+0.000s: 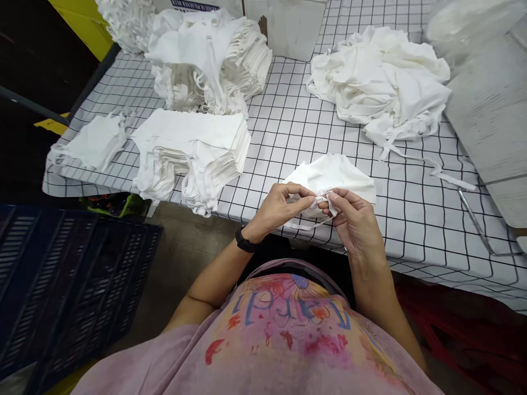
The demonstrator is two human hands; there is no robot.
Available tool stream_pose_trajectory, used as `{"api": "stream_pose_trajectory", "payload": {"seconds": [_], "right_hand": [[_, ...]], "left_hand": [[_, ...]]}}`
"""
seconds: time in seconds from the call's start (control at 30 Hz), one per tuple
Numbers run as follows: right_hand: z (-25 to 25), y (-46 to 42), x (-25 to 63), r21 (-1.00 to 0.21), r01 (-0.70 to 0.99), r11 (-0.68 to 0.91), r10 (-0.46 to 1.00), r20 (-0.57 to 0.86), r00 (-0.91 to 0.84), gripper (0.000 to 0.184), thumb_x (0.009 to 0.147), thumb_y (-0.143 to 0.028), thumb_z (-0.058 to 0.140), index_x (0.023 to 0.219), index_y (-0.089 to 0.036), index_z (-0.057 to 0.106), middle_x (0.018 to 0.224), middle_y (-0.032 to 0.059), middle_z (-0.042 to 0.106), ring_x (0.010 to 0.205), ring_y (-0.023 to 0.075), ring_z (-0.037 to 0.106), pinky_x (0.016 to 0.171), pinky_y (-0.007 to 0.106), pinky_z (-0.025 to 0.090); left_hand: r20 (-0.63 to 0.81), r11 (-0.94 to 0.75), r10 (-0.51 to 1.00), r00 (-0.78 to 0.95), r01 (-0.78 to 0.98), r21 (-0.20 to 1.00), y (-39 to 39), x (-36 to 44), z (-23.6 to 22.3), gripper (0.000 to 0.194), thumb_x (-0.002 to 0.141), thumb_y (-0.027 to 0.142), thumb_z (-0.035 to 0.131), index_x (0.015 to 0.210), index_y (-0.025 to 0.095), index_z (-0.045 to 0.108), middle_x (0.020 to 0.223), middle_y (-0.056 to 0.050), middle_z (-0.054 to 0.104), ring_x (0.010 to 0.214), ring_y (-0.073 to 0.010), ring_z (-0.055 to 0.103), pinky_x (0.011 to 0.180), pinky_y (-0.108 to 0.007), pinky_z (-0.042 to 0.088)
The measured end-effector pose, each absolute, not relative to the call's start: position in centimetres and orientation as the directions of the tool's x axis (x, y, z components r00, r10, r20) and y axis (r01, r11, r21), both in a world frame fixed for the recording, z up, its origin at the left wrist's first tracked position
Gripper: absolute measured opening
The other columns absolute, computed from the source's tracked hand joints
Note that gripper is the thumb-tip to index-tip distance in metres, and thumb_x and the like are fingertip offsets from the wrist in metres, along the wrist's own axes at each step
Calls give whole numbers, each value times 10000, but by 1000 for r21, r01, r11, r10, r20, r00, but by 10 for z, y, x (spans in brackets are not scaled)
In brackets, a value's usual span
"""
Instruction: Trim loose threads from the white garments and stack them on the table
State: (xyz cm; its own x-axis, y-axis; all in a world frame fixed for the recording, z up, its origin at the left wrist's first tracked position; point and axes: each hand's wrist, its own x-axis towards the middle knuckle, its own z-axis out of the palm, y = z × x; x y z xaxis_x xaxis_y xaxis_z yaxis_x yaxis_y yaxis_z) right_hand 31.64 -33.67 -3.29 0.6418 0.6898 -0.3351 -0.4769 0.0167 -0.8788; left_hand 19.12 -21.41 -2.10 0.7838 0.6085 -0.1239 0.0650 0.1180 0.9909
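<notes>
A white cloth piece with thin straps (pixel 335 175) lies at the table's front edge, partly under my hands. My left hand (pixel 284 204) pinches a gathered bit of its edge between thumb and fingers. Close beside it, my right hand (pixel 349 214) grips the same edge, fingertips almost touching those of the left. A narrow strap loops below the two hands. The fingers hide the exact spot being held, and the garment's full shape cannot be made out.
Neat stacks of white strapped cloth pieces (pixel 189 131) stand on the left of the checked tablecloth (pixel 284 115). A loose white heap (pixel 382 82) lies back right, near a bent metal rod (pixel 477 225). Cardboard boxes (pixel 288 27) stand behind; blue crates (pixel 61 285) are at lower left.
</notes>
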Motion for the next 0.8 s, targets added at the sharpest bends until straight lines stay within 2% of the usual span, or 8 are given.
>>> {"api": "stream_pose_trajectory", "payload": {"seconds": [0.17, 0.33, 0.47, 0.53, 0.63, 0.7, 0.8], "right_hand": [[-34, -337, 316, -882, -470, 29, 692, -321, 647, 237, 688, -352, 887, 812, -219, 736, 724, -9, 703, 665, 136, 687, 652, 266, 574], [-32, -339, 314, -901, -432, 48, 693, -282, 664, 166, 734, -327, 863, 807, -220, 761, 839, 12, 735, 701, 125, 660, 699, 269, 562], [-29, -346, 306, -969, -240, 62, 643, -146, 752, 89, 808, -289, 833, 856, -232, 785, 1019, 22, 738, 860, 138, 667, 826, 278, 552], [-29, -349, 300, -985, -152, 77, 622, -72, 780, 65, 829, -276, 827, 868, -246, 785, 995, 11, 737, 898, 148, 673, 855, 284, 549], [-30, -353, 294, -986, -158, 52, 676, -82, 732, 69, 848, -292, 824, 891, -249, 792, 875, 7, 759, 851, 164, 703, 842, 304, 567], [-31, -352, 292, -987, -161, 25, 674, -103, 731, 88, 847, -306, 826, 899, -241, 798, 910, 22, 788, 878, 184, 732, 856, 325, 582], [-31, -350, 291, -989, -143, 20, 624, -100, 775, 99, 839, -303, 832, 904, -232, 808, 1018, 41, 810, 1020, 216, 751, 932, 346, 582]], "left_hand": [[-109, 82, 617, 779, 74, 994, -216, 191, -18, 85, 806, 266, 817, 822, 184, 827, 874, -54, 756, 835, -159, 638, 779, -261, 449], [-55, 51, 612, 789, 30, 998, -218, 192, -16, 43, 787, 238, 854, 823, 219, 841, 862, -48, 763, 864, -164, 661, 838, -266, 466], [-80, 97, 669, 739, 20, 995, -219, 194, -19, 55, 775, 254, 870, 765, 216, 831, 818, -42, 754, 822, -146, 648, 803, -253, 464], [-93, 109, 677, 730, 25, 994, -220, 195, -22, 88, 790, 271, 857, 755, 199, 820, 795, -36, 747, 783, -135, 638, 759, -248, 459], [-99, 125, 660, 745, 21, 992, -220, 195, -26, 145, 829, 318, 823, 786, 181, 815, 788, -34, 754, 732, -126, 636, 704, -247, 457], [-95, 114, 658, 747, 26, 993, -220, 194, -28, 174, 841, 348, 811, 821, 175, 820, 805, -38, 770, 723, -130, 649, 683, -248, 463], [-63, 48, 665, 744, 42, 998, -221, 192, -29, 180, 826, 353, 819, 853, 175, 828, 841, -40, 796, 756, -152, 687, 698, -260, 490]]}}
